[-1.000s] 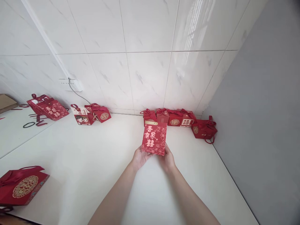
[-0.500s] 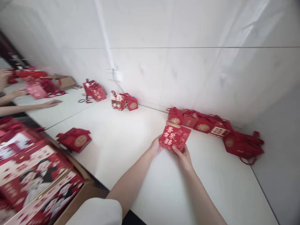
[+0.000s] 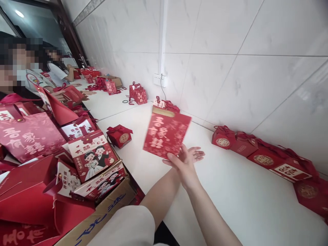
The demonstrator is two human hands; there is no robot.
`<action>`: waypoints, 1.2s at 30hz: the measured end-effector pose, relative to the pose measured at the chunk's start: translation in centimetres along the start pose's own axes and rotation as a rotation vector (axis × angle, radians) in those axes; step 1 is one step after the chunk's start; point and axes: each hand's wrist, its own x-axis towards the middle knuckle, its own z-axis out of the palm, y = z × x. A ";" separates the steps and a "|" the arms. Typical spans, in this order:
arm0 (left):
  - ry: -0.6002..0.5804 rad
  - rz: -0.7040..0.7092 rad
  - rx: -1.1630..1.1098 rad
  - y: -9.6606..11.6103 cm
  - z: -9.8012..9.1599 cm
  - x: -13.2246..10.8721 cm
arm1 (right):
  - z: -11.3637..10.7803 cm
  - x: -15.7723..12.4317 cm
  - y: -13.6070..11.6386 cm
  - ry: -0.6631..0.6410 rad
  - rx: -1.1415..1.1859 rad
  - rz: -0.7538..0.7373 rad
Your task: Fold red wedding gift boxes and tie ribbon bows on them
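A flat red gift bag (image 3: 166, 133) with pale Chinese characters and a gold strip along its top is held up above the white table. My right hand (image 3: 183, 167) pinches its lower right corner, thumb on the front face. Behind the right wrist, my left hand (image 3: 196, 154) is partly covered; its visible fingers are stretched out and hold nothing. A small red gift box (image 3: 120, 136) with a gold emblem sits on the table to the left of the bag.
A cardboard box (image 3: 102, 212) full of red and white gift bags stands at lower left. Red gift boxes (image 3: 263, 159) line the wall at right. More bags (image 3: 138, 94) stand farther back on the table (image 3: 220, 198). Co-workers (image 3: 57, 65) sit at far left.
The gift bag has come up and closer, with the view turning left. My left hand has let go of it and now lies behind my right wrist; my right hand still grips it.
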 end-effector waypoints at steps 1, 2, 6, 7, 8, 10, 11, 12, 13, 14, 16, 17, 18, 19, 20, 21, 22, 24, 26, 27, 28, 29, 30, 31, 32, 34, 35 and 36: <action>-0.008 -0.012 0.000 0.0 0.0 0.1 | 2.2 0.5 -0.5 -0.090 -0.026 -0.020; -0.011 -0.025 0.002 0.0 0.0 0.3 | 4.6 1.1 -0.8 -0.174 -0.058 -0.062; 0.003 -0.046 0.013 0.1 -0.2 0.8 | 14.3 3.2 -0.7 -0.356 -0.444 -0.528; 0.008 -0.046 0.013 0.0 -0.3 0.8 | 16.3 3.6 -0.3 -0.462 -0.574 -0.652; 0.013 -0.044 0.012 0.0 -0.4 0.8 | 18.0 3.9 0.2 -0.602 -0.710 -0.758; 0.025 -0.039 0.012 -0.1 -0.6 0.6 | 20.1 4.0 1.2 -0.840 -0.943 -0.880; 0.030 -0.038 0.013 0.0 -0.6 0.5 | 20.5 4.0 1.4 -0.893 -1.013 -0.904; 0.031 -0.038 0.017 0.0 -0.6 0.4 | 20.5 3.8 1.4 -0.897 -1.054 -0.912; 0.032 -0.038 0.027 0.1 -0.5 0.3 | 20.1 3.6 1.1 -0.860 -1.069 -0.913; 0.032 -0.038 0.041 0.2 -0.5 0.2 | 19.4 3.5 0.6 -0.796 -1.069 -0.916; 0.035 -0.038 0.085 0.5 -0.3 0.2 | 17.1 3.3 -0.8 -0.664 -1.073 -0.925; 0.039 -0.037 0.113 0.7 -0.1 0.2 | 15.4 3.3 -1.4 -0.615 -1.092 -0.924; 0.045 -0.035 0.145 0.8 0.0 0.2 | 13.3 3.5 -1.7 -0.563 -1.121 -0.915; 0.052 -0.034 0.183 0.9 0.1 0.4 | 10.8 3.8 -1.9 -0.504 -1.167 -0.887; 0.057 -0.036 0.228 1.0 0.3 0.5 | 7.6 4.1 -1.7 -0.446 -1.226 -0.854; 0.058 -0.044 0.285 1.1 0.4 0.7 | 3.9 4.3 -1.2 -0.372 -1.293 -0.827; 0.052 -0.067 0.359 1.2 0.5 1.0 | -0.4 4.3 -0.5 -0.272 -1.376 -0.769; 0.033 -0.102 0.487 1.3 0.6 1.6 | -9.9 3.6 1.2 0.055 -1.517 -0.528; 0.026 -0.086 0.515 1.3 0.6 2.3 | -19.3 1.5 2.9 0.413 -1.612 -0.239; 0.029 -0.061 0.489 1.3 0.6 2.7 | -23.3 0.1 3.6 0.559 -1.652 -0.094; 0.033 -0.035 0.447 1.3 0.6 3.0 | -26.7 -1.3 4.2 0.665 -1.680 0.016; 0.035 -0.014 0.406 1.3 0.6 3.2 | -29.2 -2.7 4.6 0.693 -1.692 0.099; 0.033 -0.005 0.382 1.3 0.6 3.4 | -31.0 -3.8 4.9 0.656 -1.702 0.137; 0.032 0.003 0.367 1.2 0.6 3.6 | -32.1 -4.6 5.1 0.642 -1.718 0.146; 0.034 0.015 0.360 1.1 0.7 3.6 | -32.5 -5.1 5.1 0.623 -1.731 0.153; 0.045 0.047 0.371 0.8 1.0 3.6 | -32.3 -5.2 4.9 0.608 -1.741 0.160; 0.056 0.067 0.390 0.8 1.2 3.4 | -31.9 -5.0 4.7 0.607 -1.736 0.166; 0.072 0.088 0.418 0.9 1.4 3.3 | -31.6 -4.8 4.5 0.603 -1.726 0.169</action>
